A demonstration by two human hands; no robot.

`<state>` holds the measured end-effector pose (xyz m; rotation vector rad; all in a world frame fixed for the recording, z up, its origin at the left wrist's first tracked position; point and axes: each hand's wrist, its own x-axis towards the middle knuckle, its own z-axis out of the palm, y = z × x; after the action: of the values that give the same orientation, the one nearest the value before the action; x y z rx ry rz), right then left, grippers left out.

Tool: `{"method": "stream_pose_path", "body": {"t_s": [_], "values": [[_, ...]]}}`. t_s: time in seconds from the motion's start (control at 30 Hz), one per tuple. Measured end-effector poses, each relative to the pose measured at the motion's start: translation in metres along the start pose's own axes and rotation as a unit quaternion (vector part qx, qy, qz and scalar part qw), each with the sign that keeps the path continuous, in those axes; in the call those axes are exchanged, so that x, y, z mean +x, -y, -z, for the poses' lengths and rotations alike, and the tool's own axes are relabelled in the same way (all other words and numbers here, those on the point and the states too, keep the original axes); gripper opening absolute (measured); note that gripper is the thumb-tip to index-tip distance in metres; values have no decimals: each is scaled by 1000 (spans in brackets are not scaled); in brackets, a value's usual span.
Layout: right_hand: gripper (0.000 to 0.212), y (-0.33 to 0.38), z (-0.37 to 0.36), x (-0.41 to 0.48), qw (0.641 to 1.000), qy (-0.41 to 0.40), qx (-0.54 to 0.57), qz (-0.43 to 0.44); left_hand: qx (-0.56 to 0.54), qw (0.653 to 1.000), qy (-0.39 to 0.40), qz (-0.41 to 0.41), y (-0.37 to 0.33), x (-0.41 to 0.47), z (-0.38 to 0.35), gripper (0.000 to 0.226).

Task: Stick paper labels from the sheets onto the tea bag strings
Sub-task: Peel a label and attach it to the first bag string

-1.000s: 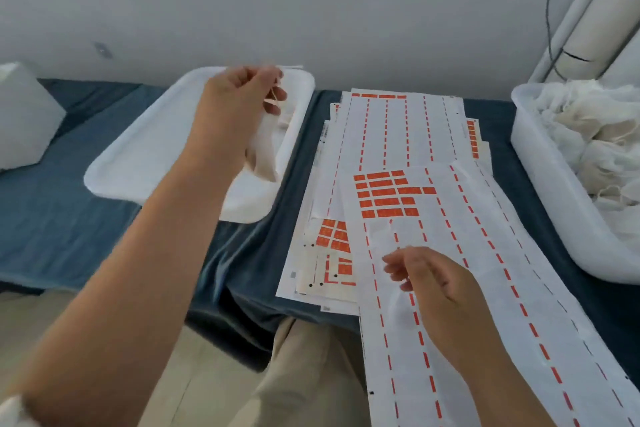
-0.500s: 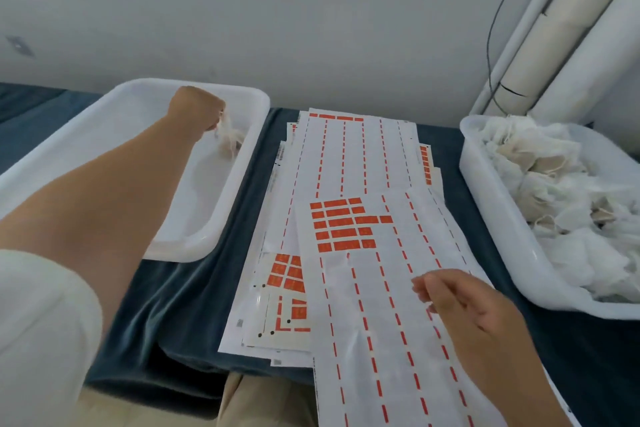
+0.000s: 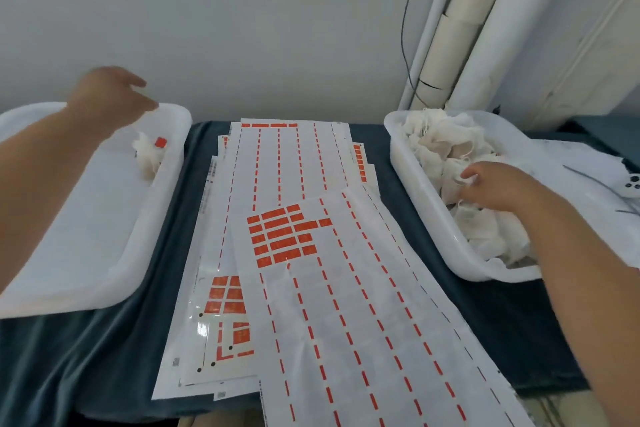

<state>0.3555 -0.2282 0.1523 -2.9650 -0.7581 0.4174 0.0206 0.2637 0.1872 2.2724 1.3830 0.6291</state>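
A white tea bag (image 3: 147, 154) with an orange label (image 3: 160, 142) on its string lies in the far right corner of the left white tray (image 3: 86, 274). My left hand (image 3: 110, 97) hovers above it, fingers loose, holding nothing. My right hand (image 3: 495, 185) reaches into the right white tub (image 3: 415, 184), its fingers curled among the heap of unlabelled tea bags (image 3: 446, 149); the fingertips are partly buried. Between tray and tub lie label sheets (image 3: 346, 305), mostly peeled, with a block of orange labels (image 3: 285, 236) left on the top sheet.
Everything rests on a dark blue cloth (image 3: 408, 218) over the table. White pipes (image 3: 460, 28) and a thin black cable (image 3: 405, 17) run up the wall at back right. A white device (image 3: 632, 182) lies on white fabric at the far right edge.
My left hand let go of the labelled tea bag in the left tray and lifted off it. My right hand left the label sheet and moved right into the tub of tea bags.
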Motion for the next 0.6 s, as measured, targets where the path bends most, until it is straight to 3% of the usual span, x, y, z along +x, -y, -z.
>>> {"method": "stream_pose_path", "body": {"t_s": [0.07, 0.13, 0.33, 0.43, 0.53, 0.6], "values": [[44, 2, -13, 10, 996, 37, -84, -3, -19, 999, -3, -25, -24, -14, 8, 35], [27, -4, -22, 13, 993, 4, -115, -12, -64, 996, -12, -59, -51, -35, 14, 25], [9, -33, -22, -8, 971, -222, 83, 28, -171, 967, 64, -176, -131, -145, 16, 17], [6, -37, -12, -35, 919, -306, 241, 67, -186, 948, 120, -229, -159, -210, 2, 17], [8, -27, 5, -70, 868, -376, 299, 128, -202, 922, 205, -259, -171, -267, -22, 15], [10, -13, 16, -95, 845, -376, 344, 163, -233, 907, 235, -262, -172, -294, -43, 6]]}}
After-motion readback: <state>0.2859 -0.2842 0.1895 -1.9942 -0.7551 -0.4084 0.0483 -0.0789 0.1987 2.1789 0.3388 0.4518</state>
